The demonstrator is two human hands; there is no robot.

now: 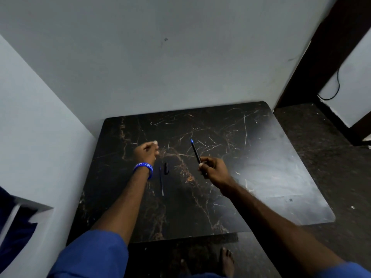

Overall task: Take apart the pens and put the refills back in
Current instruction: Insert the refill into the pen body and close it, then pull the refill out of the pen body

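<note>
A person's right hand [212, 169] is gripping the lower end of a dark pen barrel [195, 151] between fingertips and thumb, the blue end pointing up and away over a black marbled table [261, 177]. The left hand [146, 152], with a blue wristband [143, 169] on its wrist, is hovering curled nearly closed; whether it is pinching a small part cannot be told. Between the two hands, a thin refill [161, 181] is lying flat on the table with a short black cap [166, 168] just beside its far end. Judging by the layout, the pen is apart and the refill is waiting to go back. Doing that well likely means picking the refill up by its middle, lining it up with the barrel's opening, and sliding it straight so it is not bending.
</note>
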